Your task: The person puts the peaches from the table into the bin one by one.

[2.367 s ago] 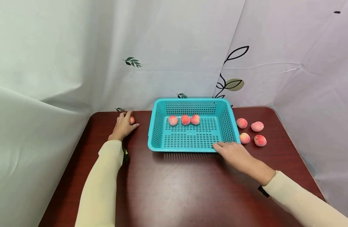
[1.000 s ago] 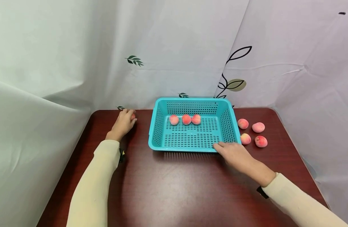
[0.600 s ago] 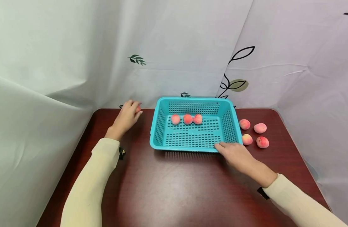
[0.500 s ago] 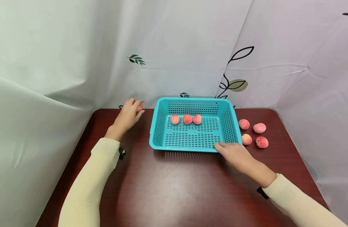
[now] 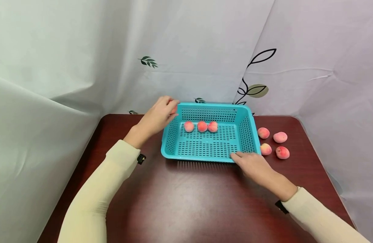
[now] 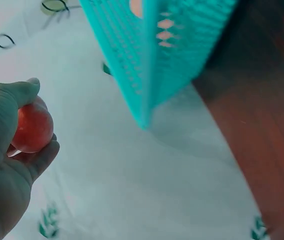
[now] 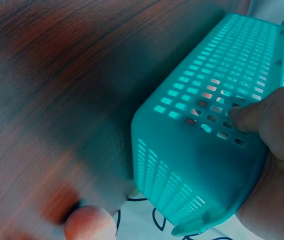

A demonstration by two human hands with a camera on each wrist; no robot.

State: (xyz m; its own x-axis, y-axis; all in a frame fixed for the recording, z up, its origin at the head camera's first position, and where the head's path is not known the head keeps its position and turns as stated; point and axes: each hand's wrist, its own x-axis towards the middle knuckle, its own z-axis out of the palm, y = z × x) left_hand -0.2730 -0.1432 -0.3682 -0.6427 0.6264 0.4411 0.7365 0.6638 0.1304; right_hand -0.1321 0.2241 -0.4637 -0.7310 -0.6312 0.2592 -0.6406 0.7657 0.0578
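Observation:
My left hand (image 5: 159,114) grips a peach (image 6: 33,127) between thumb and fingers, held up at the back left corner of the turquoise basket (image 5: 198,158). In the left wrist view the hand and fruit are beside the basket, with the fabric behind. My right hand (image 5: 252,166) grips the basket's near rim close to its right corner. The thumb presses the perforated outer wall in the right wrist view, and the fingers are hidden behind the rim. Inside the basket three peaches lie in a row toward the back: a left one (image 5: 189,126), a middle one (image 5: 202,126) and a right one (image 5: 213,126).
Several more peaches sit on the brown table (image 5: 186,202) to the right of the basket, among them a pale pink one (image 5: 280,137) and a redder one (image 5: 282,152). White fabric (image 5: 186,50) with leaf prints hangs behind the table and along both sides.
My left hand has taken a peach from the table's back left, lifted it and carried it right to the basket's corner. The right hand has stayed on the rim.

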